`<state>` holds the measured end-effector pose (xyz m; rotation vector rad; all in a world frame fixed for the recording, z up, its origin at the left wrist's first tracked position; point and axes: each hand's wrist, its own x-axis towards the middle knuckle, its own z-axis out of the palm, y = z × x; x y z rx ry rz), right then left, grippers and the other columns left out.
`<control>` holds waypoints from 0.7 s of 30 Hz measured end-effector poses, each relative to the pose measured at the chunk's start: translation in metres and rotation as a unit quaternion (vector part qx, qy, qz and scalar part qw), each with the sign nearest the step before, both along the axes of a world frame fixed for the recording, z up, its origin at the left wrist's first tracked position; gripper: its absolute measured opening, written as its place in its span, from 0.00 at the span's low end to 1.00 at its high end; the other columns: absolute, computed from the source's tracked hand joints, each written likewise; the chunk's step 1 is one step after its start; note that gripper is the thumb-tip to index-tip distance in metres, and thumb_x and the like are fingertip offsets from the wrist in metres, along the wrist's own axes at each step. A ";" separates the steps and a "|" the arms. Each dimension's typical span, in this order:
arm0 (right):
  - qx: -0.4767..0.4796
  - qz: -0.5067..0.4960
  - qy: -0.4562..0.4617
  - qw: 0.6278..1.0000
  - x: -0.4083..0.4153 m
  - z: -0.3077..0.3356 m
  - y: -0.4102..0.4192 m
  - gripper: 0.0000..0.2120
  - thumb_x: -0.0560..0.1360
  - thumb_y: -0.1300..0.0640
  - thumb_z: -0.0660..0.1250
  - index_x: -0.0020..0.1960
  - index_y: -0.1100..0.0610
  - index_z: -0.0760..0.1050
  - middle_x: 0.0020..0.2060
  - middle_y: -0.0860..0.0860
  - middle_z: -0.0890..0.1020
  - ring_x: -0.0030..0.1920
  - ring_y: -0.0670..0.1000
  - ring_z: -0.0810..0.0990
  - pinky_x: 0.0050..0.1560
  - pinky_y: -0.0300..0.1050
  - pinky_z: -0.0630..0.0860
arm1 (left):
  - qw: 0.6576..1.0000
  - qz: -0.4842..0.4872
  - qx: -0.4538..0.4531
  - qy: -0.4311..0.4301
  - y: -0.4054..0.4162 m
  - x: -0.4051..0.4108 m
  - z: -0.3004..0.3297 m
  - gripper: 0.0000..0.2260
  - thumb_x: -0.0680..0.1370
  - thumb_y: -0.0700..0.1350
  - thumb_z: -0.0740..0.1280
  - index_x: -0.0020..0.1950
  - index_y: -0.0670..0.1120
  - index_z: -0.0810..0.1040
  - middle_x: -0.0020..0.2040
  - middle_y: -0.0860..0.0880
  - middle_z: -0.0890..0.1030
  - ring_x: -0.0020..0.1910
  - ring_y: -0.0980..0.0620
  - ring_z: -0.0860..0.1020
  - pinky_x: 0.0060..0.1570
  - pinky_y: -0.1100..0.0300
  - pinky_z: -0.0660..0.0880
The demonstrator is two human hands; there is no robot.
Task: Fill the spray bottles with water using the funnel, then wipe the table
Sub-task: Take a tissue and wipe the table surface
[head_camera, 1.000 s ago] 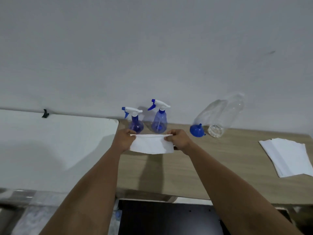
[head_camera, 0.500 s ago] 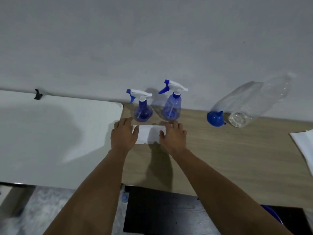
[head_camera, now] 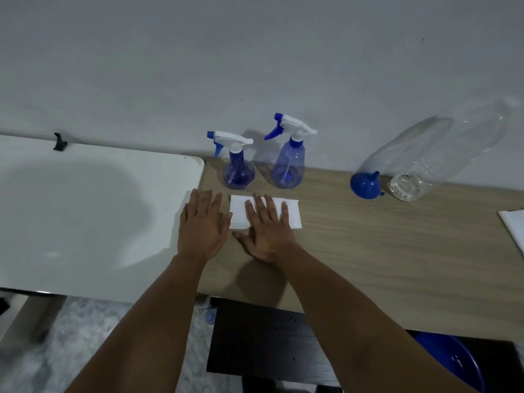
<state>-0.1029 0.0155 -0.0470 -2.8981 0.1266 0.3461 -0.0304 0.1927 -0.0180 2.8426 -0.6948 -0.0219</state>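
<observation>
1. I see the wooden table (head_camera: pixel 397 251) filling the right half; a white tabletop (head_camera: pixel 85 208) butts against it at 9 o'clock; grey wall behind both.
2. Clear plastic bottle (head_camera: pixel 442 154) at 2 o'clock, lying tilted w/ its far end up against the wall; open mouth toward me, down on the wood.
3. Left hand (head_camera: pixel 202 226) flat on the table, palm down, fingers spread, gripping nothing; it sits just beside the tissue's left edge, near the seam btwn the two tops.
4. Right hand (head_camera: pixel 265 231) also flat & spread, palm down; fingers press on the white tissue (head_camera: pixel 293 215), not pinching it; hands side by side, close, can't tell if touching.
5. Tissue lies flat on the wood at 12 o'clock from the right hand, just in front of the spray bottles.
6. Tall spray bottle (head_camera: pixel 287 163) & short spray bottle (head_camera: pixel 238 168) upright near the wall at 12 o'clock, short one on the left; both w/ white-and-blue trigger heads on.
7. Blue funnel (head_camera: pixel 365 185) on its side at 1–2 o'clock, just beside the clear bottle's mouth.
8. Stack of white tissues (head_camera: pixel 513 225) at 3 o'clock, cut off by the frame edge.
</observation>
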 end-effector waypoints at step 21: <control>0.010 -0.181 0.004 0.983 -0.149 0.003 -0.244 0.53 0.74 0.20 0.43 0.85 0.55 0.38 0.85 0.53 0.39 0.84 0.55 0.35 0.81 0.65 0.35 | 0.999 -0.013 -0.006 -0.044 -0.123 -0.106 -0.008 0.27 0.79 0.59 0.54 0.72 0.45 0.73 0.72 0.43 0.73 0.75 0.37 0.63 0.69 0.41 0.64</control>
